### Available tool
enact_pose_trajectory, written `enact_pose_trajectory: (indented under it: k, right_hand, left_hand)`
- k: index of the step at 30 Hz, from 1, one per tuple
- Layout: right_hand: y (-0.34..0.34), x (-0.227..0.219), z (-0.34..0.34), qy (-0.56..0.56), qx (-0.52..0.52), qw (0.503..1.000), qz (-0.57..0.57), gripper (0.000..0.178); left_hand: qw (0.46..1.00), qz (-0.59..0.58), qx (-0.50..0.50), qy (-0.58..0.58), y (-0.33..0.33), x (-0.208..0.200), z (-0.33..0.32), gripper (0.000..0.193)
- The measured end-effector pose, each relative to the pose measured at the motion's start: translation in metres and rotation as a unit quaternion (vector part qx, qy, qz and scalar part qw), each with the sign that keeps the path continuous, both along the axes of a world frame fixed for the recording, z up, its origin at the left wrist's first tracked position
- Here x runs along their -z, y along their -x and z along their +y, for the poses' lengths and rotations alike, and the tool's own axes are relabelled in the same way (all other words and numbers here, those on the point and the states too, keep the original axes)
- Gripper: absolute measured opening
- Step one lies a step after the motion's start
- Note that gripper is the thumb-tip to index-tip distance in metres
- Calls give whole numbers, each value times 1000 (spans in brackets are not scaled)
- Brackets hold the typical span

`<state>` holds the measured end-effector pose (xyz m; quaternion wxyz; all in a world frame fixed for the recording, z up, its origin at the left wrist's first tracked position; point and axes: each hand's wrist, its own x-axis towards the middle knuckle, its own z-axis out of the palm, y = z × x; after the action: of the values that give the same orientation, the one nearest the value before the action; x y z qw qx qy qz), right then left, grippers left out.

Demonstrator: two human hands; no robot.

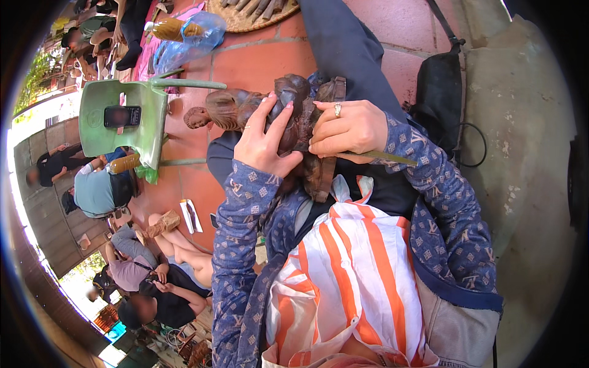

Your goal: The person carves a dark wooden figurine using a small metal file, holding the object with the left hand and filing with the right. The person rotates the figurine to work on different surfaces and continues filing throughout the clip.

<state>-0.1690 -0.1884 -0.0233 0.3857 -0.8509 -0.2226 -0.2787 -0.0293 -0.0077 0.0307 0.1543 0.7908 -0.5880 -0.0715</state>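
A dark brown carved wooden statue (pixel 236 109) lies sideways across my lap, its small head to the left and its broad base (pixel 320 178) to the right. My left hand (pixel 267 138) is closed over the statue's middle, fingers on its upper side and thumb near the base. My right hand (pixel 350 130), with a ring on one finger, is closed in a pinch against the carving close to the base. From under it sticks out a thin olive-yellow strip (pixel 392 159), pointing right; its working end is hidden by my fingers.
A green plastic chair (pixel 92 138) bearing a phone (pixel 122 116) stands left. Beyond are a bottle in a blue plastic bag (pixel 199 34) and a woven tray of sticks (pixel 251 18). A black bag (pixel 438 92) lies right. Several people sit at left, one person (pixel 165 303) nearby.
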Motion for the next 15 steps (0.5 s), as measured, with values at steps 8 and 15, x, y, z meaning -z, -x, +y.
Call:
enact_pose_trajectory:
  k: [8, 15]
  right_hand:
    - [8, 18, 1, -49, 12, 997, -57, 22]
    - [31, -17, -23, -203, 124, 971, -35, 20]
  left_hand:
    - [995, -21, 35, 88, -9, 4, -5, 57]
    - [973, 140, -34, 181, -26, 7, 0, 39]
